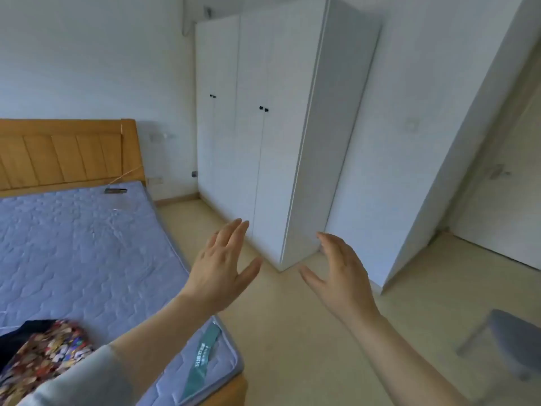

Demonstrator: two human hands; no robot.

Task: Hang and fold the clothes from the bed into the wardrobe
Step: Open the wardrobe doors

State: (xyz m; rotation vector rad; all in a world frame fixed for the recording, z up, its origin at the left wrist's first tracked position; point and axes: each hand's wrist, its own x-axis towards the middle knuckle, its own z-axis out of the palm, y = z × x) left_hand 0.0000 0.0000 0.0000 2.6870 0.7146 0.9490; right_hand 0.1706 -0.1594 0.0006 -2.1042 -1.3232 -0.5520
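Two hands are raised in the head view, and neither carries anything. The left hand (222,268) has its fingers straight and close together, with the thumb spread wide toward the other hand and its back to the camera. The right hand (339,276) is just as loose, fingers gently bent and thumb out, and it grips nothing. The two are near each other but apart, held over the floor (292,332).

Beyond the fingertips of both hands stands the wardrobe (278,156), white, with its doors closed. One pair of dark knobs (263,109) sits above the left hand, and a second pair is farther up and to the left. Neither hand touches the wardrobe.

Left of the left hand lies the bed (87,244), a blue quilted mattress whose near corner the left forearm crosses. The clothes (44,353) lie on it, well back and left of the left hand, beside the grey sleeve (87,382). They are a bright patterned piece with something dark next to it. A green strip (202,356) runs over the mattress corner just under that forearm. Far ahead and left of the left hand is the wooden headboard (58,153), with a small dark object (116,191) on the mattress near it. What that object is cannot be told.

Below and right of the right hand is a grey stool (515,341), blurred. Farther up on that side is a pale door (503,186).
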